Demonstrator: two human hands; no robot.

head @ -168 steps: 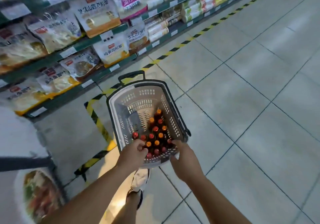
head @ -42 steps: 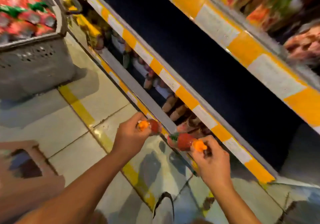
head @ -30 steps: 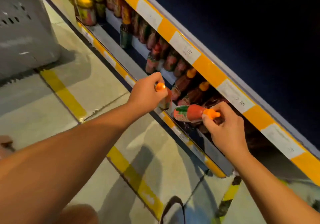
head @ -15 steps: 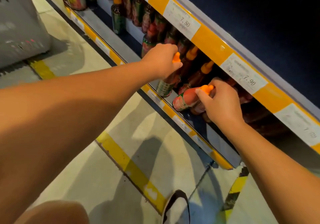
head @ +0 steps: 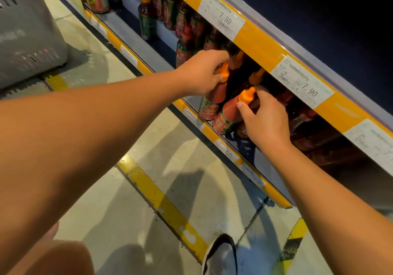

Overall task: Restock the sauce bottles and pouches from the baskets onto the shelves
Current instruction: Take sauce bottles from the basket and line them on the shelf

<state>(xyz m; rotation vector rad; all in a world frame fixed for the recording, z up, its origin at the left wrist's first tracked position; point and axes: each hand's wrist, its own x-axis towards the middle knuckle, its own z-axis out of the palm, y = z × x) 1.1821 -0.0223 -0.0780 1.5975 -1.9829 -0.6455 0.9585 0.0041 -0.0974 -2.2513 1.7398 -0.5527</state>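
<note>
A yellow floor line [head: 161, 200] runs along the tiled floor [head: 102, 200]. Just beside the line, at its near end, is the tip of a white shoe [head: 221, 255]. A black-and-yellow striped tape [head: 294, 240] lies near the shoe.

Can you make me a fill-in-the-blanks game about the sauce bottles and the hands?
1. Both bottles in the hands have caps coloured ____.
2. The left hand holds its bottle by the ____.
3. The price tag above the right hand reads ____.
4. The tag further left reads ____.

Missing words: orange; cap; 7.90; 7.50
</note>
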